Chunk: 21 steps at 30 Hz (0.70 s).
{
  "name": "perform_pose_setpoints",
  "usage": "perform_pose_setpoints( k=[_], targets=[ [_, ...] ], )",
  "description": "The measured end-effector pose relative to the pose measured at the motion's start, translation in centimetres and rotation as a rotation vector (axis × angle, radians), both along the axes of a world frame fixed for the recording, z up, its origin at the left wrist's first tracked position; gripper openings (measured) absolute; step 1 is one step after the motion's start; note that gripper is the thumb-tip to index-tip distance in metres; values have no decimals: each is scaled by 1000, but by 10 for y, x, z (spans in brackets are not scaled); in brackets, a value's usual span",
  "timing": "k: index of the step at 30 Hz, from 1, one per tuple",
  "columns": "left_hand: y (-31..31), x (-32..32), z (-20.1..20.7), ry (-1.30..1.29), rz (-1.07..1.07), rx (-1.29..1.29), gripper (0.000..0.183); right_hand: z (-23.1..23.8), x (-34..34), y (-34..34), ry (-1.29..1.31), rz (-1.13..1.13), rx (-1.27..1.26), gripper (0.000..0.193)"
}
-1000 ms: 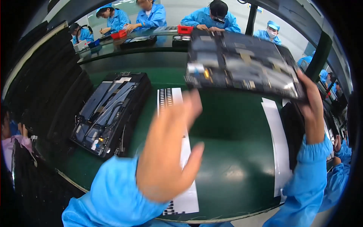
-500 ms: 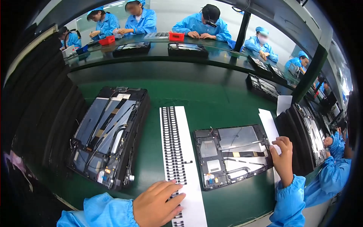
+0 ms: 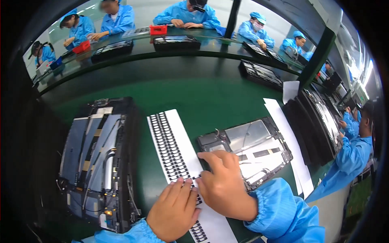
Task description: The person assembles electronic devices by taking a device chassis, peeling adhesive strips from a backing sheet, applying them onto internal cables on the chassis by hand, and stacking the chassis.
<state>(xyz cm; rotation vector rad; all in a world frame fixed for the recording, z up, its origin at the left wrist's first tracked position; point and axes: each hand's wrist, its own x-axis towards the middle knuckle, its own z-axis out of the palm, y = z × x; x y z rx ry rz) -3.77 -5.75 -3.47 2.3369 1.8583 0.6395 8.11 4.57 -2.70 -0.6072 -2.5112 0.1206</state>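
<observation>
1. Left hand point(image 3: 172, 212) is lying flat on the sticker sheet point(image 3: 181, 139), apparently bracing, grasping nothing.
2. Right hand point(image 3: 225, 182) is curling over it, probably peeling; can't tell if pinching.
3. Sheet is lying left of the open device point(image 3: 248, 133); next move is likely needing a clean lift.

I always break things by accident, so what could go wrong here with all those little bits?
The right hand covers a corner of the open device in this view, so it might bump the exposed parts. The left hand rests on the white sheet, so it could nudge the small black pieces there. A blue sleeve is near loose wires and might snag them.
</observation>
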Motion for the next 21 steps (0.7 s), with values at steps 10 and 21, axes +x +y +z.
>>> perform_pose_setpoints(
  k=[10, 21],
  targets=[
    [8, 1, 1, 11, -13, 13, 46, 19, 19, 19, 260, 141, -236, 8],
    [44, 70, 18, -135, -330, 316, 34, 22, 150, 37, 310, -107, -972, 7]
  ],
)
